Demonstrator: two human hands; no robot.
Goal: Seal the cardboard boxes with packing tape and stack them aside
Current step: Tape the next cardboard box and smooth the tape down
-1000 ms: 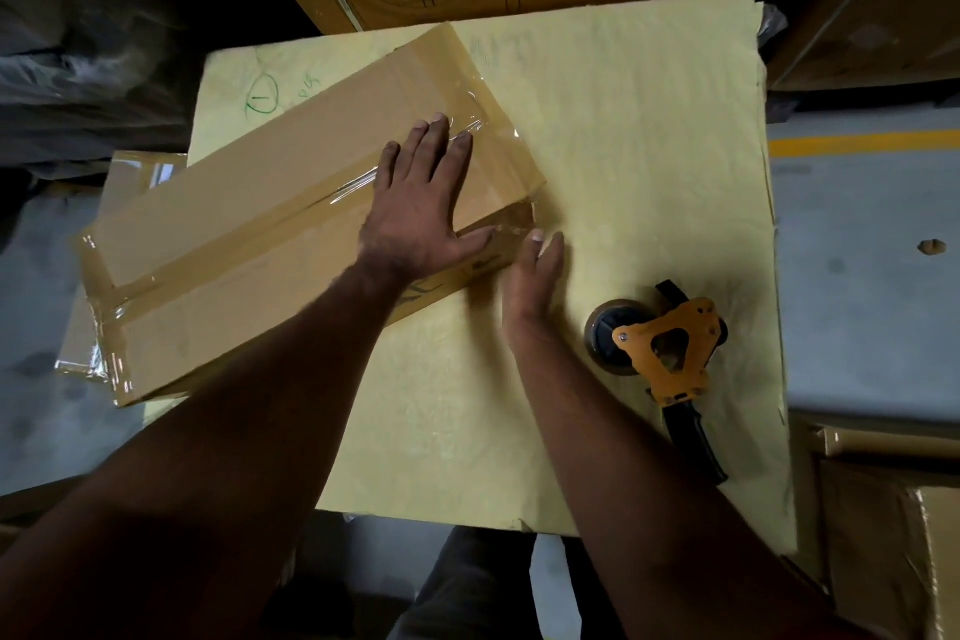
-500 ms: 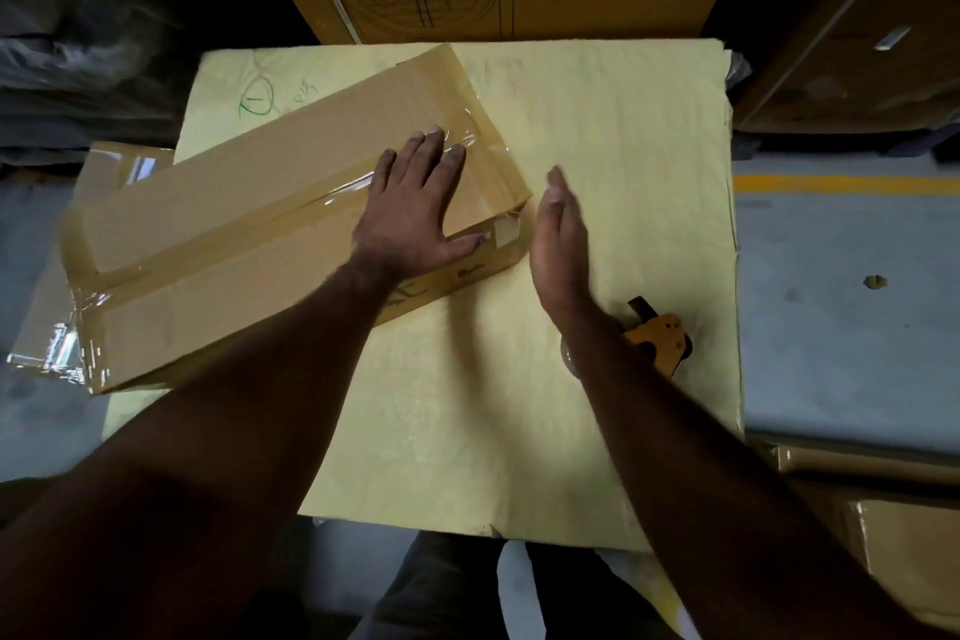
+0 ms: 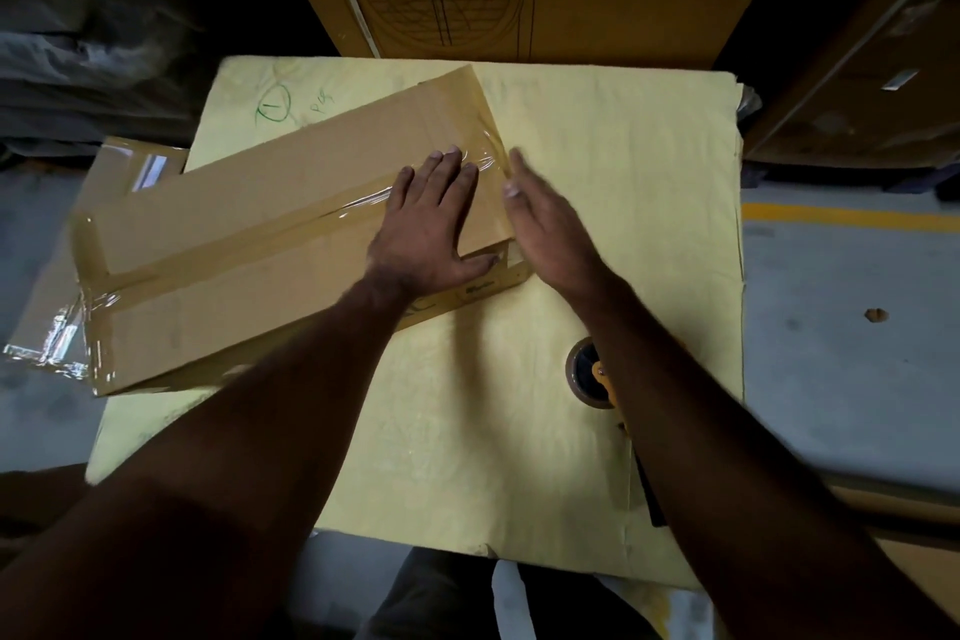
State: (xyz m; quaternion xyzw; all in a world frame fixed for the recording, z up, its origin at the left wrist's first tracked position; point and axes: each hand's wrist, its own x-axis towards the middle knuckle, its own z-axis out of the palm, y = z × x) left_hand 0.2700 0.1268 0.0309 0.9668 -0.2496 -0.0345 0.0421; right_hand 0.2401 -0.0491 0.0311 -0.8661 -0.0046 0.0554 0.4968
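Left hand [image 3: 428, 229] flat on box [image 3: 249, 265]; right hand [image 3: 545, 224] open, seemingly against its end.

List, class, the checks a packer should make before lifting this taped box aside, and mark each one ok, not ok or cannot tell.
1. Centre seam of the cardboard box covered by tape: ok.
2. Tape at the right end pressed down: cannot tell; the right hand is at that edge and blurred.
3. Left end tidy: not ok; loose tape sticks out.
4. Box steadied: ok; left hand lies flat on it.
5. Tape dispenser clear of the box: ok.
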